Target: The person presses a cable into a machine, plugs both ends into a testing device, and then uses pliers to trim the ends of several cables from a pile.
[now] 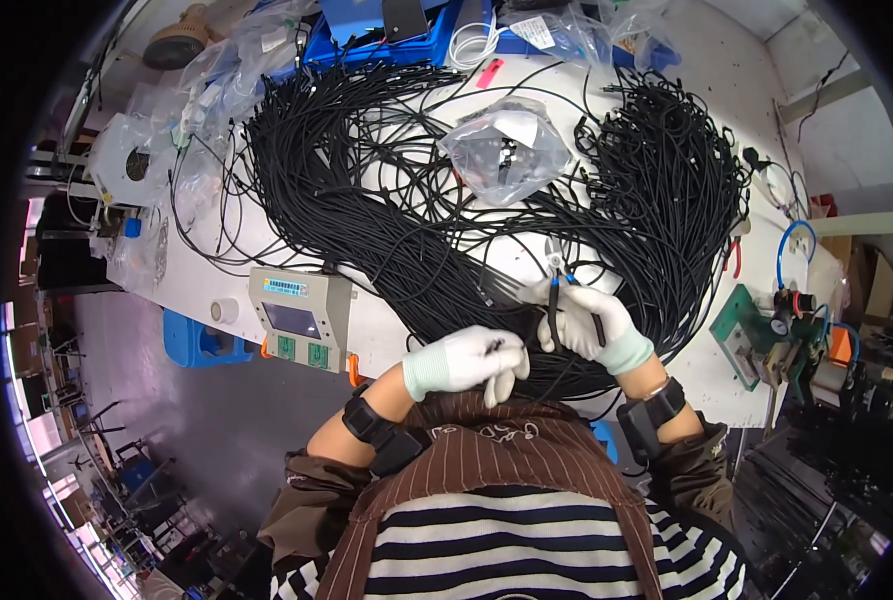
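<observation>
My right hand [595,325], in a white glove with a pale green cuff, is closed around a pair of cutting pliers [554,300]. The pliers have black handles with blue parts, and their metal jaws point away from me. Close by on the left, my left hand [464,360], gloved alike, has its fingers curled together in a pinch. A small dark bit shows at those fingers, too small to name. Under and beyond both hands spreads a large heap of black cables [367,220], with a second thick bundle [672,190] at the right.
A clear plastic bag [507,160] with small parts lies amid the cables. A beige tester box with a screen [300,316] stands at left near the table edge. Blue trays [367,45] sit at the back. A green fixture with a gauge [742,335] is at right. A blue stool [202,340] stands below left.
</observation>
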The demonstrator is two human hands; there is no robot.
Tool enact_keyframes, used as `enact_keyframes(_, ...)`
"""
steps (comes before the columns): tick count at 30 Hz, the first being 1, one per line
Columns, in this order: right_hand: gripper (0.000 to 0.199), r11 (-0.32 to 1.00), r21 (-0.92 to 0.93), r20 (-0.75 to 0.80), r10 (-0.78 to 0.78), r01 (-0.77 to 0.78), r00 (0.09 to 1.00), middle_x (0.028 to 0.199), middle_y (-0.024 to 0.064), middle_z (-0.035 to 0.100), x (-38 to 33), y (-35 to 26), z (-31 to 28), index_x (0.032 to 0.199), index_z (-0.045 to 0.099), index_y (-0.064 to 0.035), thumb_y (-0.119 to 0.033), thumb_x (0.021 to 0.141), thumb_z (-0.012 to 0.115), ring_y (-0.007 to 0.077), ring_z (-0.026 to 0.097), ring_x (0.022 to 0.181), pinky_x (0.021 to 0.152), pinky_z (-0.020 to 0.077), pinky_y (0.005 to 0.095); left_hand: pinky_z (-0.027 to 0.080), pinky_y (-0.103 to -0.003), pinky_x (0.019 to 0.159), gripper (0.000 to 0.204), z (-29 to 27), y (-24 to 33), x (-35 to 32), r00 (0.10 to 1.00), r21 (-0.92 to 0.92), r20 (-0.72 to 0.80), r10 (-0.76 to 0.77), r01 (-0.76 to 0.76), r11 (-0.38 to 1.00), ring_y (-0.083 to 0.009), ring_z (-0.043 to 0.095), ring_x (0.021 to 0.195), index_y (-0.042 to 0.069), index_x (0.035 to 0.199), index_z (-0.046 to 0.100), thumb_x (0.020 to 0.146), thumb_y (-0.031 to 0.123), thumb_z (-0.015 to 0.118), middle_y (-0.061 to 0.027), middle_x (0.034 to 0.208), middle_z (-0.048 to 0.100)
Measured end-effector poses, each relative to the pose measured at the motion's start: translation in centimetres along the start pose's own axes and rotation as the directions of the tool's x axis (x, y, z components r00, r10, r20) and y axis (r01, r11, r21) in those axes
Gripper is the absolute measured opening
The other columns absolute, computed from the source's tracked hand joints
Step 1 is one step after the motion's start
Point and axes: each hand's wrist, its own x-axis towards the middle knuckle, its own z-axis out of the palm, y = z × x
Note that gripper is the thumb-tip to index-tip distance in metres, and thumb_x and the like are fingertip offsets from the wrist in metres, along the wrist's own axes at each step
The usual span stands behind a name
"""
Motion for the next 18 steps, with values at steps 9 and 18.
enact_keyframes(9, 0.041, 0.999, -0.005, 0.103, -0.040, 0.041, 0.994, 0.086, 0.0138, 0.059, -2.1, -1.8, -1.4, 0.107, 0.050, 0.0080, -0.027, 0.087, 0.046, 0.0222, 0.060, 0.071, 0.058, 0.0504, 0.0297, 0.052, -0.032, 0.075, 0.043, -0.5, -1.6, -0.2, 0.992, -0.132, 0.077, 0.100, -0.090, 0.987, -0.0227, 0.065, 0.080, -0.008, 0.113, 0.049, 0.095, 0.030, 0.041, -0.0187, 0.095, 0.063)
enact_keyframes(18, 0.023, 0.639, -0.767, 0.352, 0.500, -0.063, 0.791, 0.078, 0.0056, 0.059, -6.8, -3.5, 4.1, 0.095, 0.060, 0.0076, -0.009, 0.079, 0.060, 0.0105, 0.052, 0.063, 0.057, 0.0437, 0.0242, 0.051, -0.044, 0.082, 0.047, 0.5, -1.3, 5.5, 0.993, -0.717, -0.091, 0.073, -0.117, 0.687, -0.0304, 0.060, 0.097, -0.009, 0.120, 0.043, 0.094, 0.030, 0.043, -0.0226, 0.108, 0.057)
